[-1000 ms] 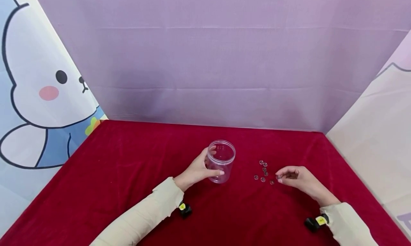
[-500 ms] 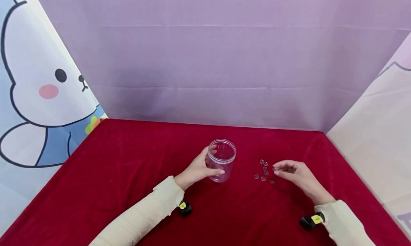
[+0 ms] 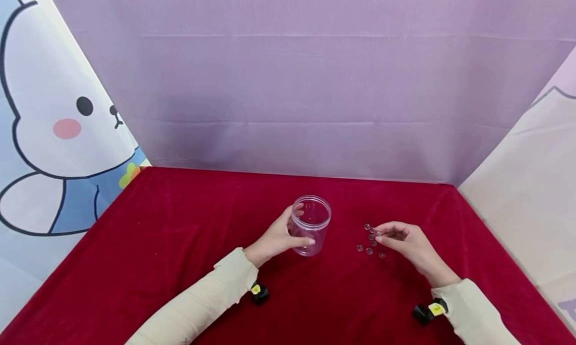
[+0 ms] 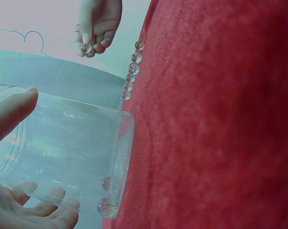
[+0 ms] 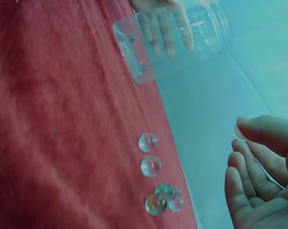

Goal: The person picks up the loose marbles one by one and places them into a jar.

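Note:
My left hand [image 3: 276,237] grips a clear plastic jar [image 3: 320,235], thumb on the near side and fingers round the far side. The jar stands upright and lidless on the red cloth. Two glass marbles [image 4: 107,207] lie at its bottom, seen through the wall in the left wrist view. Off to the right, my right hand [image 3: 409,242] pinches a clear marble [image 5: 239,133] between thumb and forefinger, raised above the cloth. Below and left of that hand, several loose marbles [image 5: 150,166] lie scattered on the cloth, one with an orange swirl inside.
Red cloth [image 3: 202,210] covers the table. A lilac curtain [image 3: 288,100] rises along the back edge, with a cartoon-printed sheet [image 3: 45,150] at left and a pale sheet [image 3: 531,185] at right. Black wrist cameras [image 3: 259,294] hang below both cuffs.
My right hand has lifted its marble off the cloth and moved left toward the jar, now over the loose marbles. The left hand and the jar hold their place.

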The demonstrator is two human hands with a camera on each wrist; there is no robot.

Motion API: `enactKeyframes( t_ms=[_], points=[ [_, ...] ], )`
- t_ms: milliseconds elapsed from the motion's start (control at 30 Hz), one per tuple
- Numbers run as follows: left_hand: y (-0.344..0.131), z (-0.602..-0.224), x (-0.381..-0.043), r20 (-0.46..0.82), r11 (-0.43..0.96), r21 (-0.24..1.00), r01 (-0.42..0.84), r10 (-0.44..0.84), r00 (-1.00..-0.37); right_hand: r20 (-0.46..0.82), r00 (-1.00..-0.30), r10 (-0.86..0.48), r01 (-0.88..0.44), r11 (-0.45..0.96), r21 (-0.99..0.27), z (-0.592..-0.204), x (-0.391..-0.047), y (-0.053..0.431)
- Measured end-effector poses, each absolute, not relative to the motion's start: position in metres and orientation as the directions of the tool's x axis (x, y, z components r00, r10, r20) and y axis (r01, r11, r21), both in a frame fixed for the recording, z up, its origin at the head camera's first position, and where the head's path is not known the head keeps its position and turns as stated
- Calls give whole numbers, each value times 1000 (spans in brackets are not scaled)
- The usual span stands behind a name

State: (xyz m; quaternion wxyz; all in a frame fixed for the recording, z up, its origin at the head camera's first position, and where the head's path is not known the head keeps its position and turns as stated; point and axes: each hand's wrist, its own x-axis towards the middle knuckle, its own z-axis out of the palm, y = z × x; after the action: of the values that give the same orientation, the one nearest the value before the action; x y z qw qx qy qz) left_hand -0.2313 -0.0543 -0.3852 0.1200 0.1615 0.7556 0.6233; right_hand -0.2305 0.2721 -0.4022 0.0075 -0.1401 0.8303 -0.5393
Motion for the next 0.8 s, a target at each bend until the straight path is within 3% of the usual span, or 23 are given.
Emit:
enactKeyframes(
  t_ms=[567, 800],
  points=[
    [-55, -384, -231, 25, 167, 981, 98, 396, -918, 138, -963, -231, -210, 327, -921, -384, -231, 247],
    [-55, -415, -250, 41, 175, 978, 117, 390, -920, 125, -964, -234, -200, 336, -920, -377, -237, 236]
  ],
)
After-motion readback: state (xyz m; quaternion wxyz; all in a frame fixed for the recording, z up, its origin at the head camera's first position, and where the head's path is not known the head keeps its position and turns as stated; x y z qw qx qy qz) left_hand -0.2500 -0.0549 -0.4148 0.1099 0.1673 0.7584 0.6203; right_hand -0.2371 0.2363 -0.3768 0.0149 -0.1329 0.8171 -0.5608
